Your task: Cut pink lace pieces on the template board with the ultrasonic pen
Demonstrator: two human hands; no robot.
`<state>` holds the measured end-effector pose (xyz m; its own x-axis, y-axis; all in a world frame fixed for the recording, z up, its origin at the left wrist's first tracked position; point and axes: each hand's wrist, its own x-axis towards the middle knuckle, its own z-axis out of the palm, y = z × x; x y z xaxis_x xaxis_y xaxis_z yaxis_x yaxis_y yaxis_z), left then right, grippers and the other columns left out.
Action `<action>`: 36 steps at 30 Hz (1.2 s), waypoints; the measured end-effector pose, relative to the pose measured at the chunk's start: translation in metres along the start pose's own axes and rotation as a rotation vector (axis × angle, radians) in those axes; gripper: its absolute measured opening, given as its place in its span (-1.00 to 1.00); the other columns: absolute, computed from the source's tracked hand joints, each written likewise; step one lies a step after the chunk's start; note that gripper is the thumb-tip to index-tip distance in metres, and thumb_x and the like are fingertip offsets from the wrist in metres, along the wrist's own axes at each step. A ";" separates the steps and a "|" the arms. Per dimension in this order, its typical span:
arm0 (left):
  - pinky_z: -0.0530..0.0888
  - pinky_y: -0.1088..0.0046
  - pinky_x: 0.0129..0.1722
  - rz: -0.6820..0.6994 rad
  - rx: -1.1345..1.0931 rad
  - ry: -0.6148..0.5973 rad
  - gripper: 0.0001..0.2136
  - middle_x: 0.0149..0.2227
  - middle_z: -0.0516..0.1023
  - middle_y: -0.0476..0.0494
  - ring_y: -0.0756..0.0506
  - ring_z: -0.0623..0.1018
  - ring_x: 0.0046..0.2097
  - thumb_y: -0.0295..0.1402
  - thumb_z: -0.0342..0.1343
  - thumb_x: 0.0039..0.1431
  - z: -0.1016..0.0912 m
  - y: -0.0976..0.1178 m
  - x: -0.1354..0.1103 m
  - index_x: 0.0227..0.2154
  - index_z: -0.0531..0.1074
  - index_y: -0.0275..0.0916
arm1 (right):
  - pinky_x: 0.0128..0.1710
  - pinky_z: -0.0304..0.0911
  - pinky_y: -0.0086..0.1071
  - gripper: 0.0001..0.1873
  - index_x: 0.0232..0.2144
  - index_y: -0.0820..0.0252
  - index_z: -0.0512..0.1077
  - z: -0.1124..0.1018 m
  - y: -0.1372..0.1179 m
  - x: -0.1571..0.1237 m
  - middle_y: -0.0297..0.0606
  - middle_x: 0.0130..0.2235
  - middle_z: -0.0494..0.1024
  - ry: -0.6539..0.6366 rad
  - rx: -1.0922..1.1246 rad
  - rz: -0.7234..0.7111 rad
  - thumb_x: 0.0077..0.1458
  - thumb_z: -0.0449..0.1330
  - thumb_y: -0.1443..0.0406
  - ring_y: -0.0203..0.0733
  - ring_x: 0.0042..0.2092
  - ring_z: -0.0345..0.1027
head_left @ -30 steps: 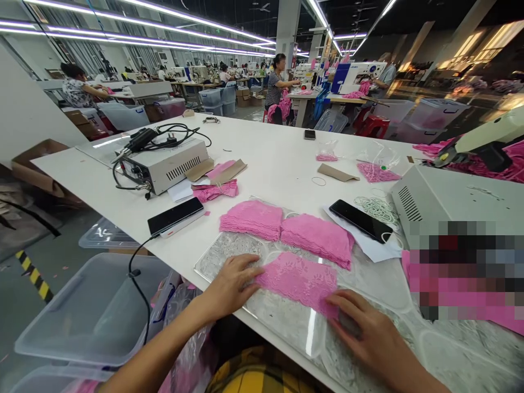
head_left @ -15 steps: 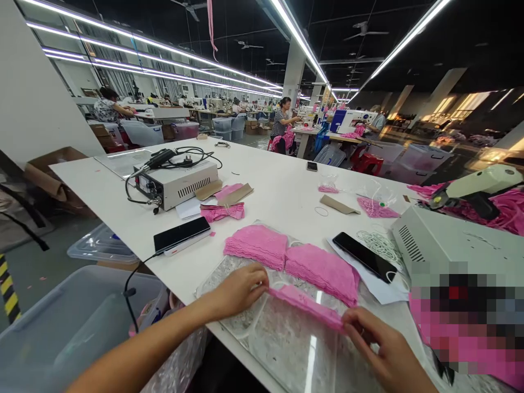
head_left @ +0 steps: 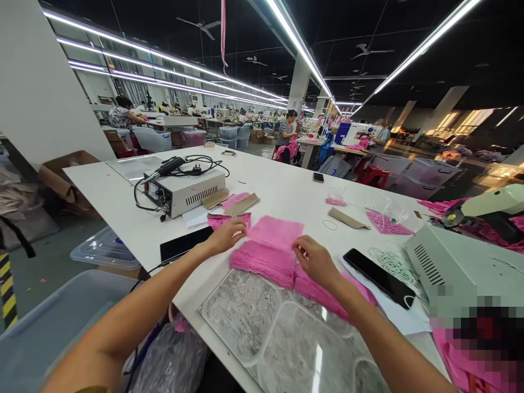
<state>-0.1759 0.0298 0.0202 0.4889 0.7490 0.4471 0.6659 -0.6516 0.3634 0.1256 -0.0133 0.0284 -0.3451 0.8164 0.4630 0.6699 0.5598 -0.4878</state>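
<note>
A thin pink fabric piece (head_left: 276, 231) is spread between my hands, just above and behind the left stack of pink fabric pieces (head_left: 262, 262). At its left edge, my left hand (head_left: 227, 236) is closed in a pinch. My right hand (head_left: 314, 258) pinches the right edge. A second stack of pink fabric pieces (head_left: 311, 286) lies to the right, partly covered by my right forearm. In front of both stacks is a clear plastic sheet (head_left: 303, 338) with rounded outlines over a mottled grey surface.
Left on the white table (head_left: 278, 191) are a grey control box (head_left: 192, 191) with cables and a dark phone (head_left: 184, 245). To the right, another black phone (head_left: 379, 275) lies beside pale elastic loops (head_left: 393, 265) and a grey-green machine (head_left: 470, 262). A plastic bin (head_left: 53, 322) stands below left.
Both hands have moved away from me, from the plastic sheet to over the left stack. The pink piece, a narrow strip before, is now spread out flat between them.
</note>
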 end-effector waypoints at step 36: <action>0.43 0.19 0.07 0.215 0.072 -0.127 -0.78 -0.07 0.57 -0.25 -0.17 0.54 -0.03 -0.36 -0.05 0.32 0.007 0.035 -0.038 -0.30 0.51 -0.21 | -0.11 0.38 -0.29 -0.81 -0.30 0.11 0.50 -0.008 0.015 -0.063 -0.19 -0.19 0.58 -0.028 -0.011 0.010 0.16 0.07 0.34 -0.19 -0.14 0.46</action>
<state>-0.1671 -0.0210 0.0100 0.6874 0.6065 0.3995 0.5753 -0.7905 0.2101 0.1625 -0.0576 -0.0018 -0.3569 0.8256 0.4371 0.6804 0.5504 -0.4840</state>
